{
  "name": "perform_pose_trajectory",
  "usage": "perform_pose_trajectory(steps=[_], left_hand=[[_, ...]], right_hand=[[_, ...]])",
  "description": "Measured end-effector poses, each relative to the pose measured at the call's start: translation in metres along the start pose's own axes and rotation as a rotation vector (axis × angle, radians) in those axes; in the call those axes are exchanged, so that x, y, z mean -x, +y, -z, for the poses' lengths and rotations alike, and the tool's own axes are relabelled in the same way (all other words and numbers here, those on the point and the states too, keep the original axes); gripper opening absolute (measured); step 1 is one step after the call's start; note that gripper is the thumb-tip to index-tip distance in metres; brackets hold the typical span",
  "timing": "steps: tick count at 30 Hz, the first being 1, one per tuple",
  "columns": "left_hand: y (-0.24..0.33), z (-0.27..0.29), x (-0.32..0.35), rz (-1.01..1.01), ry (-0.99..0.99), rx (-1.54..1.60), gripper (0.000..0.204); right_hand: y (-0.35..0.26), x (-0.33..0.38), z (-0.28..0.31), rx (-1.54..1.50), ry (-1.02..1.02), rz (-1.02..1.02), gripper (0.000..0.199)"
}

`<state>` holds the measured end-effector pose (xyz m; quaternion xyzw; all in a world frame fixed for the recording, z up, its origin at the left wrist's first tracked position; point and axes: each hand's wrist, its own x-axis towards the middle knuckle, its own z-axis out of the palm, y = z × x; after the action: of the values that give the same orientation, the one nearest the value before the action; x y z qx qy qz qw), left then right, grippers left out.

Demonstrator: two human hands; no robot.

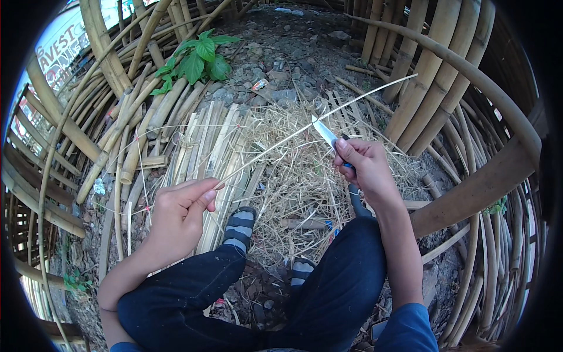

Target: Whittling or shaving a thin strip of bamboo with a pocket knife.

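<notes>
A long, thin bamboo strip (270, 151) slants up from left to right in front of me. My left hand (183, 212) pinches it between thumb and fingers near its lower part. In my right hand (365, 164) is a small knife (324, 132) with a pale blade and a dark and blue handle, its point up and to the left. The blade is at the strip, around the middle of its length; whether it cuts in I cannot tell. Beneath both hands lies a heap of pale bamboo shavings (293, 193).
Split bamboo slats (196, 138) lie at the left of the shavings. Bamboo poles (431, 76) stand at the right, and a thick pole (475, 188) juts in close to my right arm. A leafy green plant (202, 58) grows at the far left, before stony ground (264, 47).
</notes>
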<state>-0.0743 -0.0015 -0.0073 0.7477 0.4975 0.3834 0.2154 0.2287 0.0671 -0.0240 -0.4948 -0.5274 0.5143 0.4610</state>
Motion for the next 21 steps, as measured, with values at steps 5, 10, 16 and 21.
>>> perform_pose_trajectory(steps=[5, 10, 16, 21], left_hand=[[-0.020, 0.018, 0.008, 0.249, 0.058, 0.121, 0.021], [-0.026, 0.009, 0.004, 0.396, 0.012, 0.292, 0.021], [0.003, -0.016, -0.008, 0.318, -0.114, 0.333, 0.021], [0.009, -0.027, -0.009, 0.207, -0.154, 0.312, 0.021]], right_hand=[[0.014, -0.014, 0.060, -0.119, 0.347, 0.007, 0.037], [0.010, -0.001, 0.018, -0.053, 0.169, 0.129, 0.036], [-0.004, 0.006, -0.048, 0.255, -0.279, 0.122, 0.038], [-0.007, 0.015, -0.077, 0.312, -0.430, 0.153, 0.036]])
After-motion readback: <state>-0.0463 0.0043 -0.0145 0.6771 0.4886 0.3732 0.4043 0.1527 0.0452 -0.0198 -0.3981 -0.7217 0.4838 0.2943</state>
